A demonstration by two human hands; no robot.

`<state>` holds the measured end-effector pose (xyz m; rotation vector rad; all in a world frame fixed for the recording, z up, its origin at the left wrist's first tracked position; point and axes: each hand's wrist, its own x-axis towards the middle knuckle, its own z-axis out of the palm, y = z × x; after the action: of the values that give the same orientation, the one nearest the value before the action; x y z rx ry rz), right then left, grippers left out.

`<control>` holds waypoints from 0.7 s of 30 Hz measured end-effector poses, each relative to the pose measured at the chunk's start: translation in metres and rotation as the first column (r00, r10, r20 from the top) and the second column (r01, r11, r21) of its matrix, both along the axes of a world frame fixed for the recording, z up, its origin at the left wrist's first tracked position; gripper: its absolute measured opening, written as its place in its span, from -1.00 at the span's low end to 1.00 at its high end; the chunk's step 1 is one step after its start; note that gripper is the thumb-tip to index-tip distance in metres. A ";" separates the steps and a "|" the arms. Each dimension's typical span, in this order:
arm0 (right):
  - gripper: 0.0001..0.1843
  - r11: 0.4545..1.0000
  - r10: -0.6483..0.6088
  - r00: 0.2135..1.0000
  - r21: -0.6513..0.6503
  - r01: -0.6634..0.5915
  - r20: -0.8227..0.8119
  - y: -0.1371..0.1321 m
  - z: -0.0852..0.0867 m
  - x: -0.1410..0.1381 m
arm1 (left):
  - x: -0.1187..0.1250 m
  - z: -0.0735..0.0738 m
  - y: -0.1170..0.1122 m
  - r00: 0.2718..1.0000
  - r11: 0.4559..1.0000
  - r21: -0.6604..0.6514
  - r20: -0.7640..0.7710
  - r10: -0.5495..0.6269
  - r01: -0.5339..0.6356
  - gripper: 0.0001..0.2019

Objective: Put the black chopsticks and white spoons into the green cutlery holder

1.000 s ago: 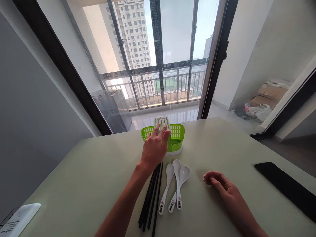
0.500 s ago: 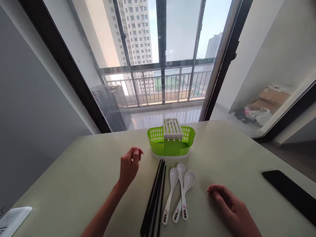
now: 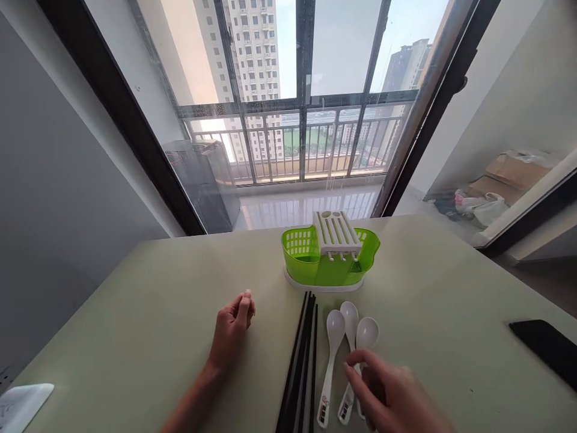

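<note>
My left hand rests on the table left of the chopsticks, its fingers curled closed with nothing visible in them. Over the handles of the white spoons hovers my right hand, slightly blurred, thumb and forefinger a little apart and the other fingers bent under. It partly covers the rightmost spoon; I cannot tell whether it touches a handle. Beside that lie the middle spoon and the left spoon, bowls pointing away from me. Several black chopsticks lie in a bundle left of the spoons.
Behind the chopsticks and spoons stands a green cutlery holder with a white slotted top. A black flat object lies at the table's right, a white object at the left edge. Beyond the table is a glass door.
My right hand has moved left from the bare table to above the spoon handles. My left hand has come down slightly nearer to me. The view has shifted a little.
</note>
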<state>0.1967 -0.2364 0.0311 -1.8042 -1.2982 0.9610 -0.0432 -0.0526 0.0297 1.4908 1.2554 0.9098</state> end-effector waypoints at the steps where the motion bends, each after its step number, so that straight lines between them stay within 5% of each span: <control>1: -0.64 1.000 0.005 0.999 0.001 -0.005 0.044 0.006 -0.001 -0.009 | 0.001 0.000 -0.001 1.000 1.000 0.000 -0.008 -0.001 0.001 -0.54; 5: -0.67 0.997 0.045 0.953 -0.069 -0.025 0.300 0.028 0.004 -0.040 | 0.002 0.004 -0.003 0.999 1.000 -0.021 -0.039 -0.005 0.004 -0.52; 9: -0.63 0.959 0.177 0.814 -0.282 -0.017 0.553 0.049 0.022 -0.064 | 0.001 0.005 -0.005 0.999 0.999 -0.035 -0.051 -0.011 0.009 -0.51; 15: -0.62 0.917 0.303 0.726 -0.397 -0.045 0.618 0.066 0.035 -0.083 | -0.001 -0.004 -0.005 0.988 0.998 0.006 -0.146 -0.058 0.060 -0.49; 21: -0.66 0.870 0.404 0.736 -0.476 -0.126 0.543 0.076 0.044 -0.084 | -0.001 -0.004 -0.008 0.962 0.990 0.061 -0.251 -0.108 0.128 -0.50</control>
<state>0.1129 -0.1607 0.0748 -2.4512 -1.9332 0.8468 -0.0439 -0.0611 0.0256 1.7634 1.3041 0.7162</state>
